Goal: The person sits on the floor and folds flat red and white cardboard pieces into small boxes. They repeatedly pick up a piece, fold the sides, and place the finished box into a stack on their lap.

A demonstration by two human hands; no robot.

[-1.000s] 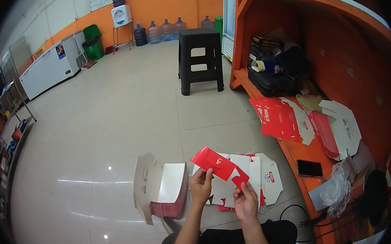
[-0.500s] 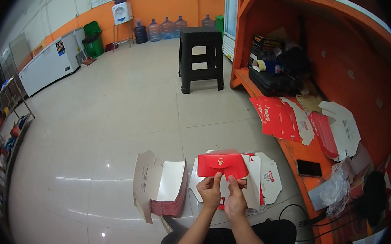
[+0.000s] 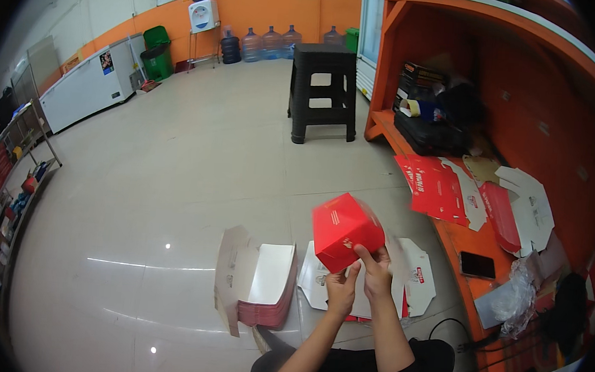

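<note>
A folded red paperboard box (image 3: 342,224) is held up in front of me, tilted, with a flap standing out at its right side. My right hand (image 3: 377,275) grips its lower right part, the thumb pressed on the red face. At the bottom edge my left hand (image 3: 340,287) is closed on the box with its thumb pointing up; its fingertips are partly hidden. Below, flat white and red box blanks (image 3: 419,274) lie in a pile on the floor. Left of them stands a stack of nested pink-sided cartons (image 3: 267,281), white inside, beside an upright white flap (image 3: 229,278).
An orange shelf (image 3: 447,240) on the right carries red printed sheets (image 3: 437,190), a phone (image 3: 477,265), clear plastic wrap (image 3: 516,297) and a black bag (image 3: 428,130). Black stacked stools (image 3: 323,94) stand ahead. A metal rack (image 3: 21,185) and white chest freezer (image 3: 88,89) are left.
Between my hands the red box has turned and tipped, so a broader face and a corner now show. My right thumb has moved up onto its side. The view has shifted slightly left.
</note>
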